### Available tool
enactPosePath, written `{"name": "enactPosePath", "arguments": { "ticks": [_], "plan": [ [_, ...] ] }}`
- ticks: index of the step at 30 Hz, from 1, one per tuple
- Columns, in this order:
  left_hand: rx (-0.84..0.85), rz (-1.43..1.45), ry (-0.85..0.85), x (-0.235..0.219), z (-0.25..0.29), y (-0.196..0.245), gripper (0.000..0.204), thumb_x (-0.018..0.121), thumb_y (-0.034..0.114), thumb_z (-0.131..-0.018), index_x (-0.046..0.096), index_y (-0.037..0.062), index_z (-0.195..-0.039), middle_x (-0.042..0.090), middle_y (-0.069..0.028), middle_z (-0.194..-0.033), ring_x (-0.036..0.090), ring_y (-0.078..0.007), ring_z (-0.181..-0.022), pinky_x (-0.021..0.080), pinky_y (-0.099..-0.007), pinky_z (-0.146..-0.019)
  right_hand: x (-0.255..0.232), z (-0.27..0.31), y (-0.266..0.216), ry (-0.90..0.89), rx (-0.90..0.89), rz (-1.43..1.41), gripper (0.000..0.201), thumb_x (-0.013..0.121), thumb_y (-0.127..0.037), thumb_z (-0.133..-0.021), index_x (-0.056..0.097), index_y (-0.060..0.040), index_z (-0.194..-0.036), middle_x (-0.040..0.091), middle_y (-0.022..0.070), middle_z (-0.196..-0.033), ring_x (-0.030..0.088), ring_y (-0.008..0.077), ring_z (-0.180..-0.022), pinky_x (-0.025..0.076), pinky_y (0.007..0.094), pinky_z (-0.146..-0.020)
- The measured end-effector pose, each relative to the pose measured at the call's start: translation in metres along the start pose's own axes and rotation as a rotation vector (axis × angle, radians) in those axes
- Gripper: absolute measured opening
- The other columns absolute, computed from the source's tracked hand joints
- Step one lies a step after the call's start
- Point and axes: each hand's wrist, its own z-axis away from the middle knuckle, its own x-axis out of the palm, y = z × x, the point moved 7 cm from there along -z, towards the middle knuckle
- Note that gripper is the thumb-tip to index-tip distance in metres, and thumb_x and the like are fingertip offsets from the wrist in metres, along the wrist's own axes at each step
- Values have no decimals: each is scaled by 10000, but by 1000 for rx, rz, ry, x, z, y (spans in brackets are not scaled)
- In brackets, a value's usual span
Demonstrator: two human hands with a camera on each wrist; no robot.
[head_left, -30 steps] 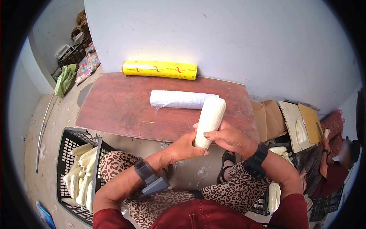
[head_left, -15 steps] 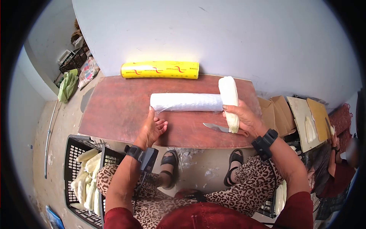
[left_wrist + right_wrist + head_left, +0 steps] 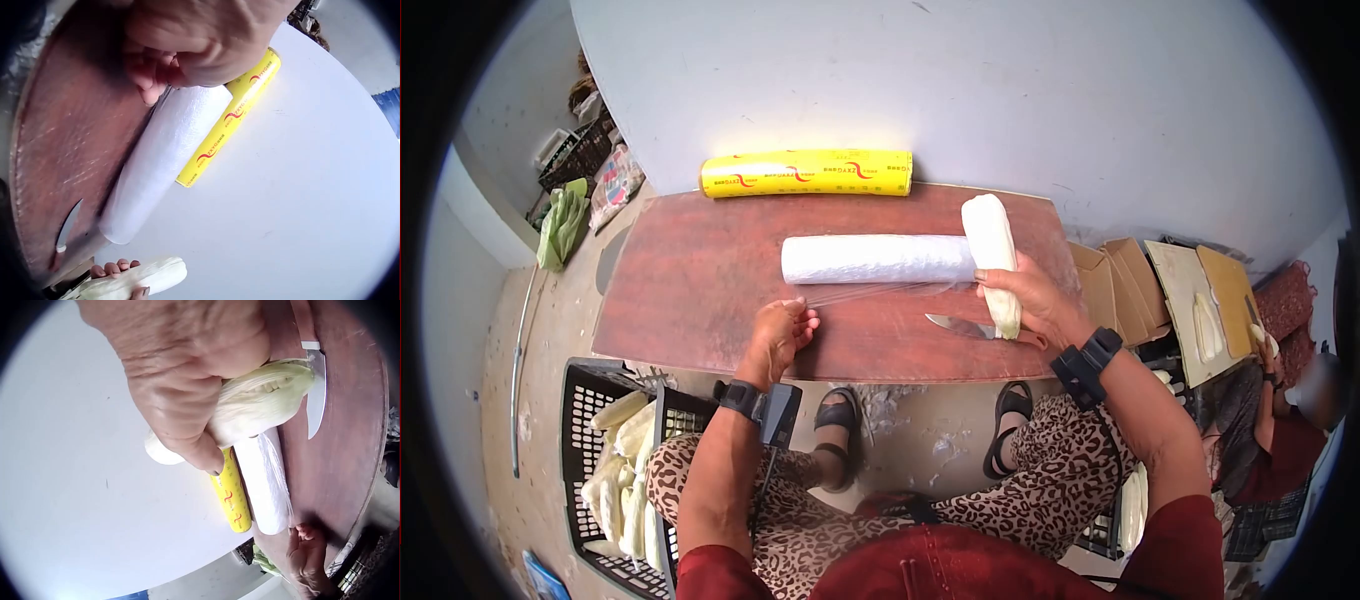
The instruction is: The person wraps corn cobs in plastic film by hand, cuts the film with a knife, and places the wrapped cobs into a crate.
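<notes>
My right hand (image 3: 1042, 298) grips an ear of corn (image 3: 991, 240) in pale husk, held up over the right end of a roll of clear cling film (image 3: 870, 259). A strip of kernels shows through the husk of the corn (image 3: 262, 394) in the right wrist view. With thumb and fingers my left hand (image 3: 778, 335) pinches the loose edge of the film (image 3: 850, 294), drawn off the roll toward me in a thin sheet. On the table, below the corn, lies a knife (image 3: 960, 325) with a reddish handle.
A yellow printed roll (image 3: 805, 173) lies at the back of the reddish table (image 3: 670, 290), against the wall. Black crates (image 3: 580, 480) with wrapped corn stand on either side of my legs. Cardboard (image 3: 1115, 285) and another person (image 3: 1280, 450) are at the right.
The right hand has taken the corn from both hands' hold and moved right over the table. My left hand has left the corn, reached the roll's left end and pulled film toward me.
</notes>
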Motion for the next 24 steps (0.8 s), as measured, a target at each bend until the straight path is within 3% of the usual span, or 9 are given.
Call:
{"name": "enactPosePath", "arguments": {
  "ticks": [6, 11, 14, 17, 24],
  "plan": [
    [-36, -339, 1, -8, 10, 9, 101, 567, 141, -919, 553, 43, -901, 629, -76, -761, 604, -145, -576, 484, -258, -494, -3, -6, -3, -39, -20, 59, 510, 709, -87, -781, 450, 8, -1210, 538, 62, -1033, 552, 119, -902, 512, 263, -770],
    [-50, -326, -9, -11, 8, 9, 93, 567, 134, -913, 564, 42, -897, 631, -75, -738, 607, -147, -559, 479, -258, -477, -14, -6, -1, -50, -41, 175, 602, 739, -121, -749, 435, 16, -1251, 525, 68, -1042, 516, 134, -954, 468, 260, -812],
    [-42, -319, -8, -10, 12, 10, 92, 565, 132, -913, 566, 43, -891, 631, -74, -733, 607, -145, -558, 478, -256, -474, -9, 1, 4, -100, 81, 172, 647, 738, -99, -746, 414, 10, -1296, 525, 63, -1036, 517, 135, -994, 478, 254, -830],
    [-38, -314, -12, -10, 14, 11, 93, 562, 133, -913, 564, 44, -885, 630, -73, -731, 606, -143, -558, 478, -254, -473, -8, 4, 22, -155, 202, 6, 561, 706, -58, -789, 408, 1, -1260, 521, 70, -1035, 584, 164, -967, 516, 312, -874],
    [-18, -293, -21, -10, 16, 11, 94, 555, 131, -915, 559, 49, -868, 633, -72, -728, 604, -141, -553, 483, -254, -476, -11, 3, 46, -166, 278, -264, 610, 710, -77, -808, 377, -41, -1319, 511, 62, -1090, 599, 212, -1009, 518, 337, -912]
  ]
}}
